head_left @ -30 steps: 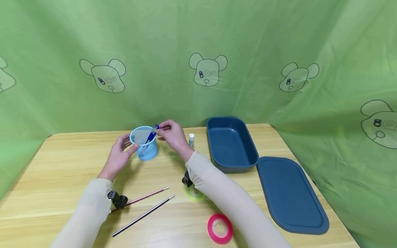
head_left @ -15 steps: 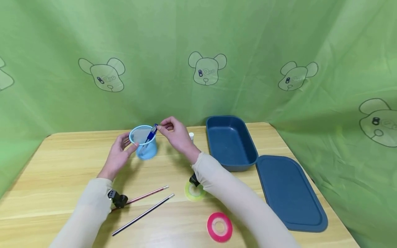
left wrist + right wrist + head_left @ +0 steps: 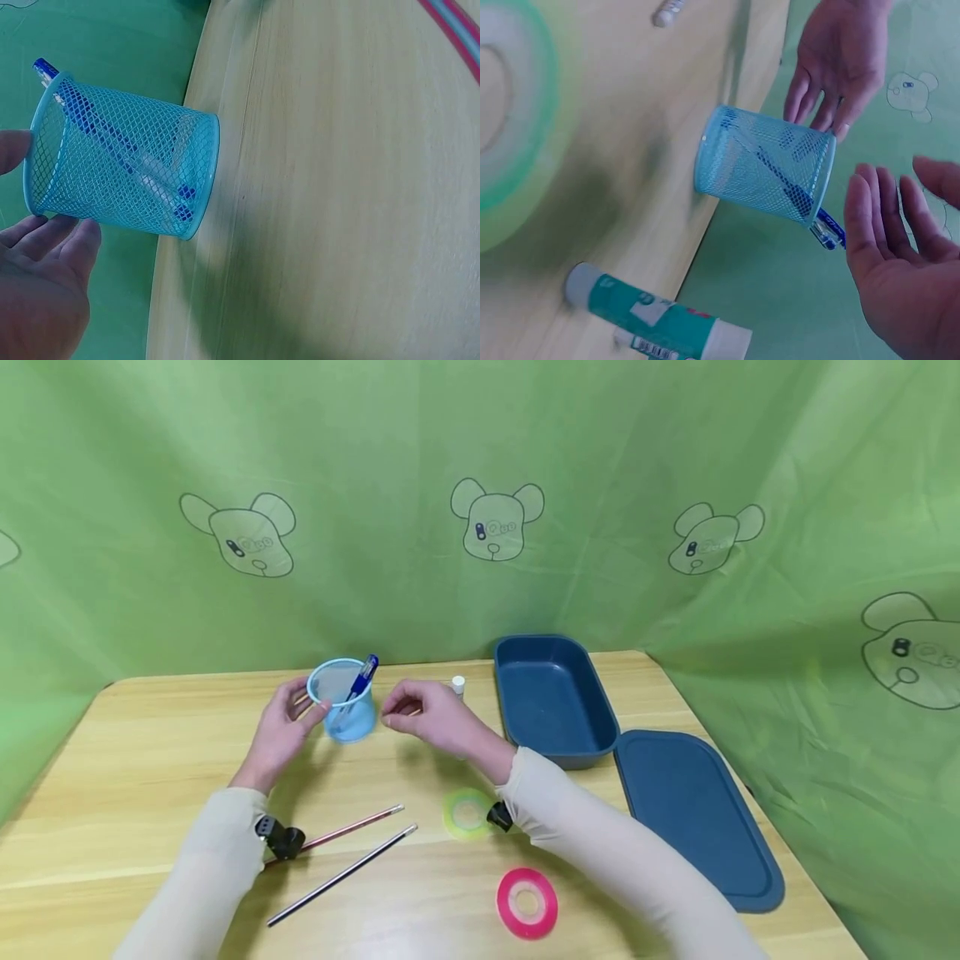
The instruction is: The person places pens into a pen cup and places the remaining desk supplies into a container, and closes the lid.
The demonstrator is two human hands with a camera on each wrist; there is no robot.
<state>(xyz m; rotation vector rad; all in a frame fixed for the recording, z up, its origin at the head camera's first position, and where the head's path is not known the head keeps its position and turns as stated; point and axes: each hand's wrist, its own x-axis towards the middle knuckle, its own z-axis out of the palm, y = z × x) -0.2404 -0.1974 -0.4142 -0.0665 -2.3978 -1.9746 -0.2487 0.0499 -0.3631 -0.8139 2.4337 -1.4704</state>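
Cup (image 3: pixel 361 723), left side: the left grip (image 3: pixel 276 735) held it near the rim, thumb on one side and fingers on the other, just as it had half a second earlier.
Cup's stand: on the counter (image 3: pixel 172 743), towards the back and left of the middle.
Pencils: the red pencil (image 3: pixel 352 828) and the dark pencil (image 3: pixel 342 876) lay on the counter nearer the person, outside the cup.
Pen (image 3: pixel 363 677): it leaned inside the cup, blue end above the rim at the right. Whether a second pen shared the mesh could not be told.
Right grip (image 3: pixel 442 718): this had changed most. Its fingertips had been at the pen's top; by this moment they were lower, apart from pen and cup, loosely bent and holding nothing. With the pen leaning there unaided, its placing looked finished and this grip free.
Glue (image 3: pixel 656 313): stood behind the right grip, mostly hidden from the head view.
Tapes: the green tape (image 3: pixel 467 833) and the pink tape (image 3: pixel 527 931) lay nearer the person, apart from each other.
Box (image 3: pixel 551 710): stood uncovered at the back, its lid (image 3: pixel 697 814) lying just beside it, furthest right.
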